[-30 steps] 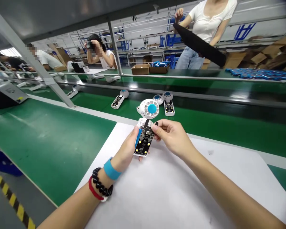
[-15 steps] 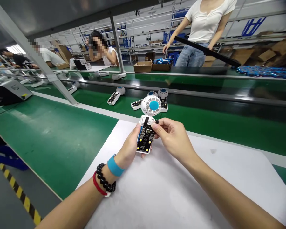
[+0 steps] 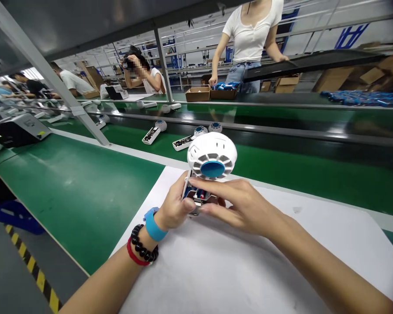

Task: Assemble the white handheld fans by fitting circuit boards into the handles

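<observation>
A white handheld fan (image 3: pixel 212 148) with a blue hub is tilted so its round head leans toward me over the white sheet. Its handle is uncovered, with wires and the edge of a circuit board showing at the lower end. My left hand (image 3: pixel 176 203) is closed around the handle, the thumb at its lower end. My right hand (image 3: pixel 240 203) grips the same handle from the right, index finger along the top below the head and thumb underneath. The hands and the fan head hide much of the handle.
Several more fans with bare circuit boards, such as one fan (image 3: pixel 153 132), lie on the green conveyor (image 3: pixel 281 170) beyond. A white sheet (image 3: pixel 216 266) covers the bench. A metal post (image 3: pixel 59 83) rises at left. Across the line, a person (image 3: pixel 249 39) stands beside cardboard boxes (image 3: pixel 197 93).
The fan has tipped, its head now nearer me and the board face turned mostly out of sight. My right hand has shifted across the handle. The standing person has moved left.
</observation>
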